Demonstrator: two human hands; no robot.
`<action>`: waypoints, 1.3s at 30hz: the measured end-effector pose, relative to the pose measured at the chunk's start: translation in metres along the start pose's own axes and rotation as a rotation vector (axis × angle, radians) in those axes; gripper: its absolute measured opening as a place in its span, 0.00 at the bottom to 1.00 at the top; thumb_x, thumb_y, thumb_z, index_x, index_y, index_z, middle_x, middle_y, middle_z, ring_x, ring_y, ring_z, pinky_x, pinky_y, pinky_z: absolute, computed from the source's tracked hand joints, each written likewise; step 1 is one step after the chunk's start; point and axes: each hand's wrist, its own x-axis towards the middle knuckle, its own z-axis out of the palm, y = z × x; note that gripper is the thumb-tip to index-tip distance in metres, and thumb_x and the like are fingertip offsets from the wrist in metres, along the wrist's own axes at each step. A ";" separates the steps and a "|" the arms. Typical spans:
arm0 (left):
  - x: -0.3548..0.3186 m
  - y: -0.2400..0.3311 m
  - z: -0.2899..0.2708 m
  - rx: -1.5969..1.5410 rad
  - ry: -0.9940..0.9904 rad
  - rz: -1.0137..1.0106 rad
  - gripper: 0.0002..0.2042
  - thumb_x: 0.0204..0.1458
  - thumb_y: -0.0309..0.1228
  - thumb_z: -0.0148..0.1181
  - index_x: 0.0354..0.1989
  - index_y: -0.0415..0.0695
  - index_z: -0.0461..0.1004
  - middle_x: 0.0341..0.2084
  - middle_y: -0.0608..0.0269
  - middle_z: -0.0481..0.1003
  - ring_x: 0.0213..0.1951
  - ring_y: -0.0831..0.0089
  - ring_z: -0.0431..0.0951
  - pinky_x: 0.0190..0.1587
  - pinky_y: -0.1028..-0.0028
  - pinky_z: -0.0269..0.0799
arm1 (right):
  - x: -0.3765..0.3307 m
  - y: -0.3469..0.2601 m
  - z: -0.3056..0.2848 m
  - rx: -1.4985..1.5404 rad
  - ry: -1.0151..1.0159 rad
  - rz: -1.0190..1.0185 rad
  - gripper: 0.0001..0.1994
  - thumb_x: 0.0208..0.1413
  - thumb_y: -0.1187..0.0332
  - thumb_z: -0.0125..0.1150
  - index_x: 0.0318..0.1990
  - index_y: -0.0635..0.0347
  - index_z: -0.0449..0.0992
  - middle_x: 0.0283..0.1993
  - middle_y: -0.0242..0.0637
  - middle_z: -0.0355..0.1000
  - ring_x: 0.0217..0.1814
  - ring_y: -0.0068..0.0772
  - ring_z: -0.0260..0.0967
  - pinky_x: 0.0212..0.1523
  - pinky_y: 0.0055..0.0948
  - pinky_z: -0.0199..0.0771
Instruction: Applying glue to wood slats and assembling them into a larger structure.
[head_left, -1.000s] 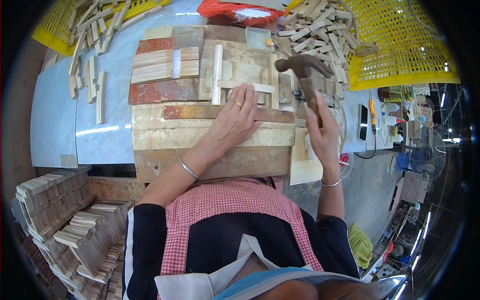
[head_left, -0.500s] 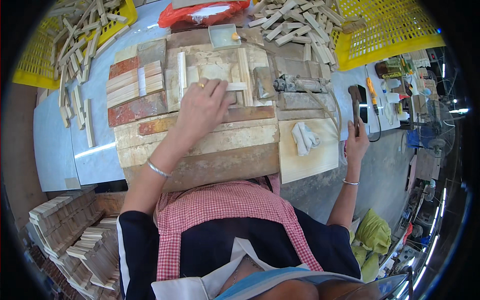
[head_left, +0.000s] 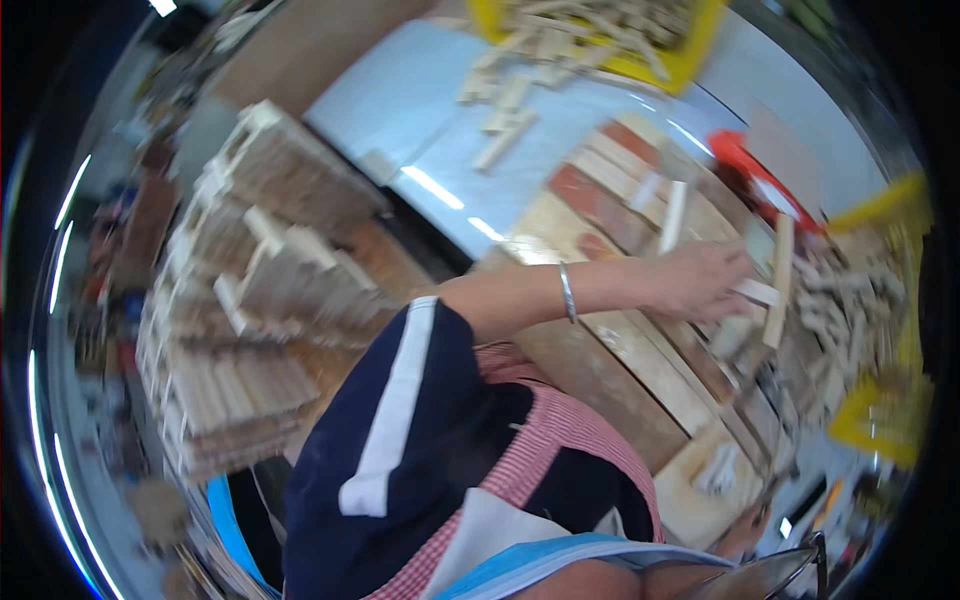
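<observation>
My left hand (head_left: 700,280) is closed around an H-shaped wooden frame above the work board. One pale stick (head_left: 673,215) of the frame sticks up on the near side of the hand. Beyond my fingers, a short crosspiece (head_left: 757,292) meets the other long stick (head_left: 778,280). The palm side of the grip is hidden. Low at the right, a blurred bit of my right hand or forearm (head_left: 745,532) shows beside the glove's board. Its fingers cannot be made out, nor can any hammer.
Tall stacks of wooden frames (head_left: 270,300) stand left of the table. Wood strips lie on the blue-white tabletop (head_left: 400,100) by a yellow basket (head_left: 700,50). More loose sticks (head_left: 850,300) pile up at the right. A white glove (head_left: 717,470) lies near the board; a red plastic bag (head_left: 760,185) sits behind.
My view has swung left, bringing the stacked frames into sight. My left hand has closed on the wooden frame and lifted it off the board. The hammer in my right hand has gone from sight.
</observation>
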 end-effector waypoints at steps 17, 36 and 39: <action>-0.337 0.105 -0.357 1.180 0.237 -1.018 0.12 0.53 0.34 0.59 0.35 0.37 0.69 0.31 0.47 0.72 0.36 0.50 0.75 0.39 0.58 0.70 | 0.030 -0.166 0.017 -0.493 0.273 -0.676 0.15 0.60 0.65 0.52 0.41 0.70 0.77 0.40 0.56 0.74 0.43 0.57 0.69 0.47 0.45 0.70; -0.362 0.093 -0.377 0.948 0.158 -1.222 0.21 0.47 0.36 0.65 0.47 0.37 0.71 0.34 0.44 0.76 0.39 0.50 0.77 0.42 0.62 0.71 | -0.013 -0.405 0.156 0.122 -0.369 -1.101 0.11 0.57 0.74 0.55 0.47 0.63 0.76 0.44 0.44 0.75 0.47 0.41 0.73 0.50 0.33 0.70; -0.342 0.120 -0.374 0.855 0.327 -1.201 0.18 0.52 0.28 0.62 0.51 0.38 0.72 0.45 0.51 0.75 0.46 0.60 0.77 0.48 0.67 0.72 | -0.033 -0.464 0.209 0.165 -0.326 -1.343 0.11 0.52 0.72 0.59 0.43 0.59 0.77 0.42 0.44 0.75 0.45 0.46 0.73 0.46 0.39 0.72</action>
